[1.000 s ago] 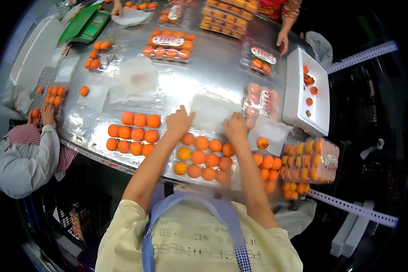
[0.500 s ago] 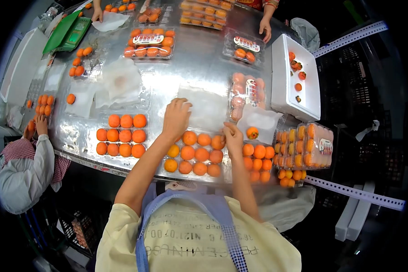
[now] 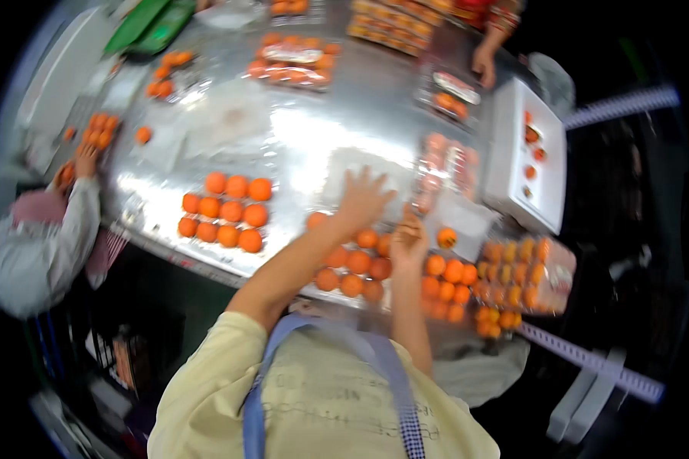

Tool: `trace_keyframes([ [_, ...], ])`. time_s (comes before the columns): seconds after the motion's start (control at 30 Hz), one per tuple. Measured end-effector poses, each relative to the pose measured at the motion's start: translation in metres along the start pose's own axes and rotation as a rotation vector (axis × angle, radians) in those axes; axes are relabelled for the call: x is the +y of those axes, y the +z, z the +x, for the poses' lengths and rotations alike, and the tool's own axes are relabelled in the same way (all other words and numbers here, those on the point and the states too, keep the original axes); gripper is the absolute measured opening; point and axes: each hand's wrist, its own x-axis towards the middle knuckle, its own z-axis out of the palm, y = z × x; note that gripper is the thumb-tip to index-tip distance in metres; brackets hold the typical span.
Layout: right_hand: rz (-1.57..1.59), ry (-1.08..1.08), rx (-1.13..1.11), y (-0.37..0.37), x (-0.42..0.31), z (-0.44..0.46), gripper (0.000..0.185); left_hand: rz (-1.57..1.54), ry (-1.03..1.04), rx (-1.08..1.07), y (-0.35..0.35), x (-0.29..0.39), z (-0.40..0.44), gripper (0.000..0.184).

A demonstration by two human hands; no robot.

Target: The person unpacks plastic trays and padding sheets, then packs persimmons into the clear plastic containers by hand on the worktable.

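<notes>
My left hand (image 3: 366,200) is open, its fingers spread over a thin white sheet (image 3: 352,172) on the metal table. Beneath its wrist, rows of orange persimmons (image 3: 357,262) sit in a clear plastic tray, partly covered by my forearm. At the right end of that tray, my right hand (image 3: 410,239) is closed, fingertips pinched together. Blur hides what is between them. Just right of it, a single persimmon (image 3: 446,238) lies on another white sheet (image 3: 467,214). Below that are more persimmons (image 3: 445,280) in rows.
Closed clear packs (image 3: 445,170) stand beyond my right hand, and stacked packs (image 3: 524,271) at the right edge. A white foam box (image 3: 505,164) holds several persimmons. Another filled tray (image 3: 228,210) is left. Co-workers' hands (image 3: 86,162) (image 3: 484,65) are at the far left and top right.
The view has turned and shifted, and blurred. My left hand's fingers have spread wider over the white sheet. My right hand stays pinched by the tray's right end.
</notes>
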Motion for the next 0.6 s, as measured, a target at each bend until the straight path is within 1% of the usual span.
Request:
trace_keyframes([
  [0.03, 0.029, -0.039, 0.028, 0.012, 0.006, -0.004, 0.034, -0.018, -0.016, -0.034, -0.001, 0.001, 0.002, 0.05],
  [0.1, 0.064, -0.048, 0.145, 0.035, 0.018, -0.008, 0.032, -0.012, -0.051, -0.147, -0.014, 0.005, 0.004, 0.051],
  [0.2, 0.059, -0.076, 0.184, 0.036, 0.027, 0.001, 0.031, 0.019, -0.078, -0.244, -0.019, 0.008, 0.009, 0.052],
  [0.3, 0.065, -0.033, 0.101, 0.02, 0.021, 0.004, 0.03, 0.015, -0.094, -0.263, -0.011, 0.009, 0.014, 0.054],
  [0.37, 0.038, -0.016, -0.021, 0.015, 0.019, 0.002, 0.027, -0.018, -0.098, -0.253, -0.01, 0.01, 0.013, 0.055],
  [0.4, 0.051, -0.014, 0.038, 0.019, 0.017, -0.001, 0.025, -0.041, -0.088, -0.249, -0.008, 0.013, 0.014, 0.055],
  [0.43, 0.07, -0.005, 0.097, 0.022, 0.018, -0.004, 0.023, -0.011, -0.085, -0.335, -0.014, 0.016, 0.017, 0.057],
  [0.47, 0.053, -0.03, 0.121, 0.026, 0.017, -0.007, 0.023, 0.031, -0.093, -0.423, -0.023, 0.019, 0.019, 0.058],
  [0.53, 0.03, -0.048, 0.173, 0.033, 0.022, -0.012, 0.024, 0.065, -0.104, -0.503, -0.026, 0.024, 0.024, 0.061],
  [0.6, 0.0, -0.073, 0.164, 0.044, 0.027, -0.016, 0.018, 0.09, -0.124, -0.553, -0.027, 0.027, 0.028, 0.062],
])
